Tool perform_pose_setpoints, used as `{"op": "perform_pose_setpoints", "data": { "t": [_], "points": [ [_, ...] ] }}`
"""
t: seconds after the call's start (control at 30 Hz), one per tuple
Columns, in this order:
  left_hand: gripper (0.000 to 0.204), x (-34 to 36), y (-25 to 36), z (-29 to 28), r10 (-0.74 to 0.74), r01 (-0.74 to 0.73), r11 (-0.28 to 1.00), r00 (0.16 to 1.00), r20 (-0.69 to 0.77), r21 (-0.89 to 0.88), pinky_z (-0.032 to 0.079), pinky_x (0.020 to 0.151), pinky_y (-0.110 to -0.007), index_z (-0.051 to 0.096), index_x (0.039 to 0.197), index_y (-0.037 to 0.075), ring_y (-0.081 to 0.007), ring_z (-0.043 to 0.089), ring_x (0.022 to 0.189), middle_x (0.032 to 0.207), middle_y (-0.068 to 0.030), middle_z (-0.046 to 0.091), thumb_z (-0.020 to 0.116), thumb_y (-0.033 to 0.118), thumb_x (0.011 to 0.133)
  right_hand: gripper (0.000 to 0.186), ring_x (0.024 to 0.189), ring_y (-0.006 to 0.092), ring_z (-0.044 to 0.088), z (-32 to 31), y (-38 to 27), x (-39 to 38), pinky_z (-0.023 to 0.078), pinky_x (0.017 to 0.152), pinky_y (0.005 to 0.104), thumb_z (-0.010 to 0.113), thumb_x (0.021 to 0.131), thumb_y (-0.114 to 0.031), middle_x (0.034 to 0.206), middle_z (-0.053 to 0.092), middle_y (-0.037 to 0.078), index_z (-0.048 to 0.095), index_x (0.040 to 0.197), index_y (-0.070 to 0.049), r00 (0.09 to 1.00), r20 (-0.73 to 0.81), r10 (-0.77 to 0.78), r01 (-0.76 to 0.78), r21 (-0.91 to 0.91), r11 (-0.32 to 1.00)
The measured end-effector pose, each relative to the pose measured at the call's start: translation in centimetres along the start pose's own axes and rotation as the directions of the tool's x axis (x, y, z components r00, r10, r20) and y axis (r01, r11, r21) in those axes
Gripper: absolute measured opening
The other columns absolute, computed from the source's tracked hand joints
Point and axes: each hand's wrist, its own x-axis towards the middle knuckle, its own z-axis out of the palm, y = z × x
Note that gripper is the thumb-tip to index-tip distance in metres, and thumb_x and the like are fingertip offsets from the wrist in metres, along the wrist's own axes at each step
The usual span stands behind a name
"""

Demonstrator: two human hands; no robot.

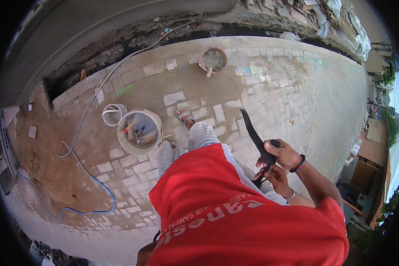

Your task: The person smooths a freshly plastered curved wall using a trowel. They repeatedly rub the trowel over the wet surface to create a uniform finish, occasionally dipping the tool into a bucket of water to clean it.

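A long black strap [255, 135] runs through two hands to the right of my red shirt [252, 235], its free end pointing up and left. Closed around it is my right hand [283, 155], with a dark beaded bracelet and an arm that leads back to the red sleeve. Just below, my left hand [277, 178], with a pale bracelet, pinches the strap's lower part. The upper course of that arm is hidden behind the right forearm. A small dark piece shows beside the right thumb, too unclear to name.
A pale bucket of hand tools [122, 141] and a small white pail [105, 118] stand left of my feet. Farther ahead sits a bucket of grey mix [224, 66]. A hose [91, 104] crosses the soil and paving [288, 115]. Rubble [292, 13] lies beyond the ditch.
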Motion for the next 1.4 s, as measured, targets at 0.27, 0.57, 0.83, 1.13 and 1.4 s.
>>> {"op": "perform_pose_setpoints", "data": {
  "t": [0.27, 0.57, 0.83, 1.13, 1.4],
  "points": [
    [0.016, -2.1, -0.2, -1.1, 0.417, -0.254, 0.684, 0.905, -0.081, 0.684, 0.031, 0.101, -0.051, 0.073, 0.093, 0.021, -0.0216, 0.056, 0.092, 0.076, -0.0002, 0.062, 0.064, 0.018, 0.080, 0.044, 0.043, 0.0110, 0.045, 4.1, -2.6, -0.1, 0.043, 0.043, 0.0269, 0.055, 0.096, -0.046, 0.057, 0.052, 0.004, 0.056, 0.089, -0.002, 0.996, 0.083, -0.031, 0.033, -0.018, 0.999],
    [0.017, 2.2, 4.0, -0.3, 0.173, 0.173, 0.935, 0.543, -0.822, 0.311, 0.047, 0.079, -0.042, 0.070, 0.092, 0.014, -0.0271, 0.061, 0.090, 0.094, -0.0075, 0.060, 0.066, 0.011, 0.076, 0.029, 0.043, 0.0075, 0.035, 8.5, -2.9, 5.5, 0.026, 0.037, 0.0238, 0.057, 0.096, -0.036, 0.062, 0.044, 0.000, 0.050, 0.097, -0.009, 0.995, 0.067, -0.073, 0.080, -0.112, 0.990],
    [0.027, 9.0, 6.0, 2.2, -0.256, -0.637, 0.121, 0.721, -0.644, -0.761, 0.052, 0.063, -0.029, 0.061, 0.111, -0.003, -0.0194, 0.068, 0.076, 0.093, -0.0147, 0.069, 0.043, -0.006, 0.091, 0.042, 0.042, 0.0099, 0.044, 9.9, -2.5, 7.2, 0.038, 0.038, 0.0255, 0.047, 0.099, -0.046, 0.064, 0.052, 0.004, 0.051, 0.091, -0.005, 0.959, 0.053, -0.278, 0.283, -0.177, 0.943],
    [0.045, 10.6, 8.1, 1.0, -0.243, -0.761, 0.017, 0.625, -0.741, -0.648, 0.044, 0.057, -0.024, 0.033, 0.138, 0.000, -0.0071, 0.052, 0.063, 0.097, -0.0119, 0.066, 0.050, 0.000, 0.095, 0.044, 0.040, 0.0055, 0.034, 10.7, -3.2, 8.8, 0.027, 0.035, 0.0232, 0.047, 0.099, -0.049, 0.061, 0.043, -0.003, 0.048, 0.091, -0.005, 0.910, 0.075, -0.409, 0.372, -0.585, 0.721],
    [0.025, 13.1, 9.3, 0.3, -0.047, -0.732, 0.546, 0.459, -0.887, -0.408, 0.048, 0.075, -0.023, 0.053, 0.117, -0.004, -0.0088, 0.059, 0.079, 0.089, -0.0063, 0.065, 0.052, -0.006, 0.092, 0.043, 0.042, 0.0031, 0.037, 11.5, -2.7, 9.1, 0.029, 0.037, 0.0215, 0.050, 0.099, -0.045, 0.056, 0.042, -0.005, 0.057, 0.107, -0.004, 0.928, 0.062, -0.368, 0.369, -0.296, 0.881]
  ]
}}
